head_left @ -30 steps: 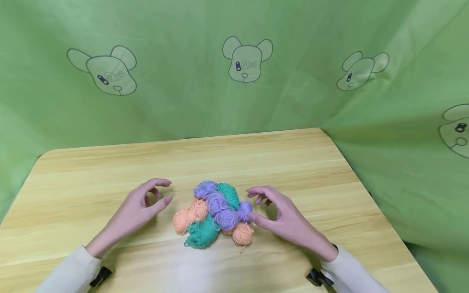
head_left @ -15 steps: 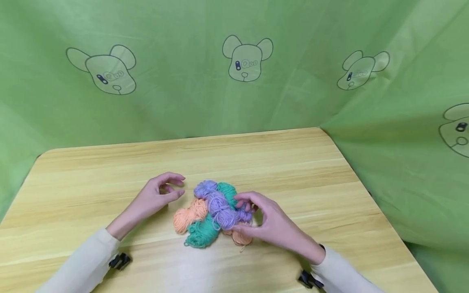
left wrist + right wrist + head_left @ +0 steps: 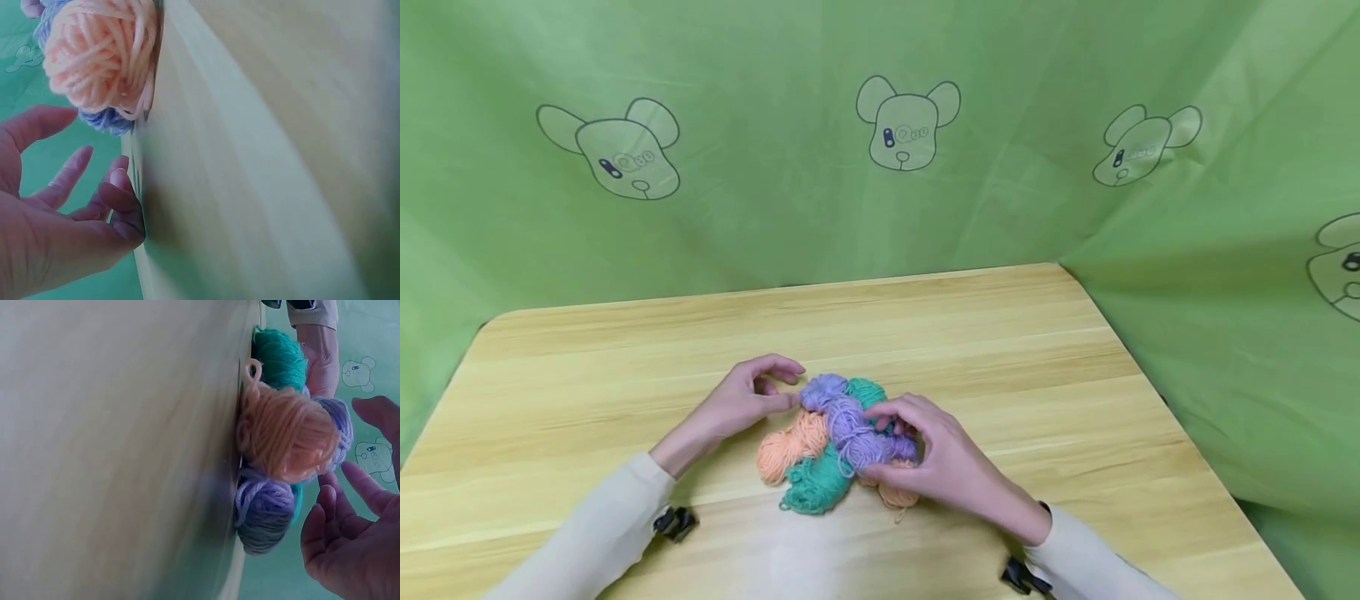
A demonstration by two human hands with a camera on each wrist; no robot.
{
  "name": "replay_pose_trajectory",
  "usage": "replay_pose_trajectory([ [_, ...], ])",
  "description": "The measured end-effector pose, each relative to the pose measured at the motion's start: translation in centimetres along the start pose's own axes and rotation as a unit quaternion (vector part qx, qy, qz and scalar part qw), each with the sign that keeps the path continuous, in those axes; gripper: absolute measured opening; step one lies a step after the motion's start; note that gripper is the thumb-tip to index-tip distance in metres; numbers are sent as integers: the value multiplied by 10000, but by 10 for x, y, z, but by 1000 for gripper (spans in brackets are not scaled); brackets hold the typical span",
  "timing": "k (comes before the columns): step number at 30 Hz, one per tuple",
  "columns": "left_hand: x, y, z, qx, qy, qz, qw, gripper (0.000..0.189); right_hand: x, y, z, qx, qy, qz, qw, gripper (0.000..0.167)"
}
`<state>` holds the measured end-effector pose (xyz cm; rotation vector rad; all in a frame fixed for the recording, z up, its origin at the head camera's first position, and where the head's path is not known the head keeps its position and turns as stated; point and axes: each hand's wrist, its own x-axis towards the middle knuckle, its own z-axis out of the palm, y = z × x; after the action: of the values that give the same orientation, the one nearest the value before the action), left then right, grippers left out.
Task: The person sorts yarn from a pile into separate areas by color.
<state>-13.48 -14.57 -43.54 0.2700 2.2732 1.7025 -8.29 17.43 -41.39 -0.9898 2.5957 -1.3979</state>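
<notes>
A heap of yarn skeins lies on the wooden table [image 3: 662, 350]. On top is a purple skein [image 3: 848, 429], with an orange skein [image 3: 790, 447] to its left and a green skein [image 3: 816, 485] in front. Another purple skein [image 3: 822, 392] and a green one [image 3: 865, 390] are at the back. My left hand [image 3: 741, 402] is beside the back purple skein, fingers loosely bent and thumb apart. Over the heap's right side, my right hand [image 3: 943, 454] has thumb and forefinger spread on either side of the top skein. It partly hides an orange skein [image 3: 287, 434] and a purple one [image 3: 265, 509].
Green curtain [image 3: 790, 225] with printed bear heads hangs behind the table and along its right side. Black clips [image 3: 676, 523] are attached near both sleeve cuffs.
My left hand has moved right, up to the heap's left edge. My right hand has moved left, from beside the heap to over its right side. The skeins keep their places.
</notes>
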Motion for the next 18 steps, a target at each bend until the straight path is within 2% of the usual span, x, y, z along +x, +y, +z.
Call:
replay_pose_trajectory([
  [7, 5, 0, 7, 57, -76, 46, 9999, 46, -1, 2, 3, -330, 30, 231, 9992, 60],
  [14, 6, 0, 13, 105, -399, 206, 9989, 40, -2, 0, 5, -719, -205, 383, 9965, 57],
  [18, 8, 2, 14, 216, -314, 132, 9992, 33, 0, 1, 4, -795, -285, 424, 9955, 53],
])
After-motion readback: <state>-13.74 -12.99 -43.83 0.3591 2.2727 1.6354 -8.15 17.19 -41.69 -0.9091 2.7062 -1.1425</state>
